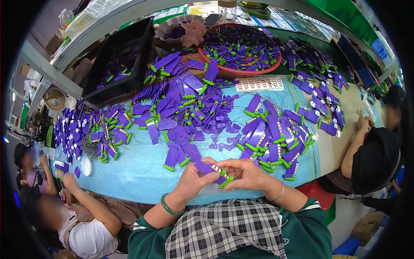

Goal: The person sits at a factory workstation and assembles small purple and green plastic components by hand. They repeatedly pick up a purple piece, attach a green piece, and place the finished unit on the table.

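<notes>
Head view. Light blue table (129,172) runs across the frame, w/ a green bench top behind it and shelving at the far left. Surface is covered w/ heaps of small purple plastic parts w/ green tips: one heap at centre (181,108), one to the right (271,134), a smaller spread at the left (82,134). Red round tray (276,64) at the back holds more of the same parts; black bin (116,64) sits back left. White sheet of red-striped stickers (258,83) lies between the tray and the right heap. Small white dish (86,166) sits near the table's left edge.

Hands: left hand (193,179) and right hand (246,173) meet just above the near table edge, close to the body. Both pinch one purple piece (206,168) w/ a green tip and a red-and-white striped label. Left fingers are curled narrow around the purple end; right thumb and forefinger are closed on the green-tipped end. Green bangle (170,208) on the left wrist, thin bracelet (278,194) on the right.

Handling, by estimate: piece looks light, stiff, flat, smooth-faced, so prob. a bit slippery. Best hold is by the long edges or the purple body, keeping fingertips off the striped label.

Others: co-workers sit at the left (82,216) and at the right (371,155); their hands are well apart from this piece.
</notes>
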Demonstrator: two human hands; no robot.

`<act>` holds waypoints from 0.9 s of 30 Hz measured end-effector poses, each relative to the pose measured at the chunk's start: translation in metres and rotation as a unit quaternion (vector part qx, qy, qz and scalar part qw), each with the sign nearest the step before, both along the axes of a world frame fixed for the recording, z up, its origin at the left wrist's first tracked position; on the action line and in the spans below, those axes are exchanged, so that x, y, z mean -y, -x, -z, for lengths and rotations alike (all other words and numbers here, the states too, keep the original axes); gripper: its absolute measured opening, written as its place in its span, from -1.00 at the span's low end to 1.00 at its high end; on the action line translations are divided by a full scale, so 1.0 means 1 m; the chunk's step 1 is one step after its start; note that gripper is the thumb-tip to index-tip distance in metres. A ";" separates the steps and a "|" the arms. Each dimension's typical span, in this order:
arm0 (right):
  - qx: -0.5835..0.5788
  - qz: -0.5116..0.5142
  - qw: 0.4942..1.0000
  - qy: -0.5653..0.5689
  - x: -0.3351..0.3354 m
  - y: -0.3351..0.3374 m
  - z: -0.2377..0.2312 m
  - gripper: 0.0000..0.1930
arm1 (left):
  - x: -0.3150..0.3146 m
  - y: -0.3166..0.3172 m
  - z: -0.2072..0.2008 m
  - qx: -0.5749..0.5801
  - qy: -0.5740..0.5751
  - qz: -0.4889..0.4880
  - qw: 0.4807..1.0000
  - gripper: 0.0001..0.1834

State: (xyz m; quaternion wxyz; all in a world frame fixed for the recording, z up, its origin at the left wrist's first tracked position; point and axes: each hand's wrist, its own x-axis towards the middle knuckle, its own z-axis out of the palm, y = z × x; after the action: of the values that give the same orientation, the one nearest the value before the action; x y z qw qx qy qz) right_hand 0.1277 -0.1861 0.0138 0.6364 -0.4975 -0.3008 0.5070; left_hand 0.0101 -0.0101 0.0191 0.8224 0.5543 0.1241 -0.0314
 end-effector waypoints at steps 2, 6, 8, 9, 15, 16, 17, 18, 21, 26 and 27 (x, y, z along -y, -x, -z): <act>0.003 -0.066 0.996 -0.062 -0.001 -0.011 0.002 -0.57 | -0.004 0.000 -0.008 0.035 -0.071 0.014 0.997 -0.83; 0.309 -0.052 0.946 -0.076 -0.018 -0.026 -0.022 -0.83 | -0.008 -0.002 -0.021 0.140 -0.358 0.018 0.923 -0.86; 0.455 -0.083 0.884 -0.074 -0.022 -0.026 -0.021 -0.87 | -0.010 -0.005 -0.026 0.152 -0.410 0.039 0.898 -0.85; 0.523 -0.099 0.844 -0.072 -0.023 -0.027 -0.021 -0.86 | -0.015 -0.004 -0.026 0.157 -0.421 0.059 0.891 -0.85; 0.728 0.016 0.679 0.090 -0.042 -0.074 -0.015 -0.87 | -0.040 0.016 -0.039 0.029 -0.296 -0.080 0.951 -0.89; 0.747 0.036 0.655 0.107 -0.045 -0.078 -0.008 -0.87 | -0.038 0.015 -0.043 0.046 -0.223 -0.158 0.961 -0.90; 0.750 0.023 0.653 0.106 -0.047 -0.080 0.000 -0.90 | -0.038 0.014 -0.045 0.062 -0.148 -0.234 0.959 -0.90; 0.753 0.010 0.650 0.106 -0.047 -0.082 0.007 -0.92 | -0.042 0.014 -0.043 0.097 -0.155 -0.244 0.952 -0.89; 0.734 -0.019 0.669 0.115 -0.048 -0.086 0.015 -0.91 | -0.043 0.013 -0.037 0.166 -0.090 -0.325 0.926 -0.88; 0.495 0.023 0.863 0.101 -0.043 -0.082 -0.011 -0.91 | -0.036 0.013 -0.013 0.101 -0.113 -0.277 0.949 -0.80; 0.392 0.020 0.911 0.131 -0.040 -0.075 -0.024 -0.93 | -0.030 0.012 -0.010 0.079 -0.115 -0.238 0.961 -0.81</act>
State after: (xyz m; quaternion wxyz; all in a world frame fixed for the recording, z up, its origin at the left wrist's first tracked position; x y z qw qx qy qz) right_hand 0.2028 -0.1462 0.0374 0.4064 -0.7409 -0.4468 0.2937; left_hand -0.0016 0.0200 0.0286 0.7439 0.6003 0.1898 0.2242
